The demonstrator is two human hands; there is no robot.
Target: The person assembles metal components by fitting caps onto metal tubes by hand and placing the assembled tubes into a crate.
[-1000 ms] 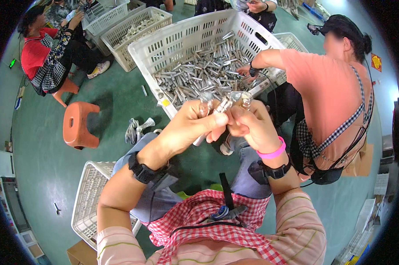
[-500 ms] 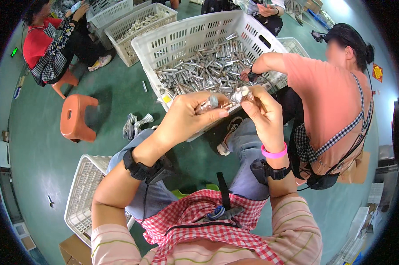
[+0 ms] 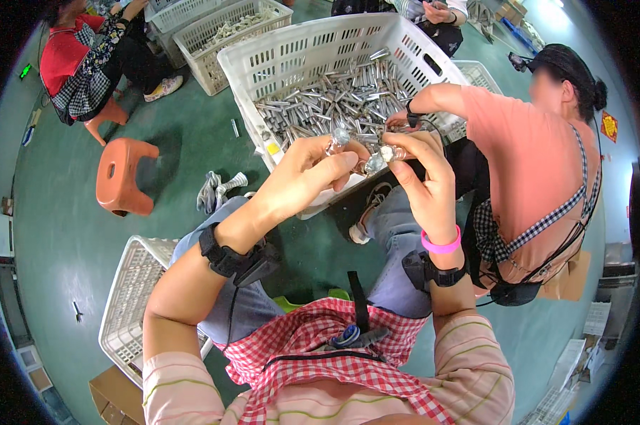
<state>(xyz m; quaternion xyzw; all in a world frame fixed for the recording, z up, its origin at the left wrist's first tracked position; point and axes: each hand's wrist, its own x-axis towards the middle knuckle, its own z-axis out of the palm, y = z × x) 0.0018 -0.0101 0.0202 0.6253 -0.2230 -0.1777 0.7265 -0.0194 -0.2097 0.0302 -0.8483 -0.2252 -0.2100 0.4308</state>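
Observation:
Above the near edge of a large white slotted crate [image 3: 302,42], my two hands are close together. My left hand [image 3: 311,168] is closed round a small shiny cylindrical piece [image 3: 340,137] with a greyish round end. Between thumb and fingers, my right hand [image 3: 428,173] grips another small shiny piece [image 3: 389,153] with a whitish end. A bit of shiny material [image 3: 374,164] shows between the hands; which hand it belongs to I cannot tell. Many silvery metal tubes [image 3: 320,106] lie heaped in the crate behind my hands.
A co-worker in an orange shirt [image 3: 518,156] sits at my right, one hand [image 3: 403,119] in the crate. An orange stool [image 3: 125,177], gloves [image 3: 217,191] and a loose tube [image 3: 235,128] are on the floor at left. A white basket [image 3: 125,304] stands by my left leg.
My left hand has tilted, its piece now pointing more upward. My right hand's piece has dropped slightly and turned. The co-worker's hand in the crate has shifted a little.

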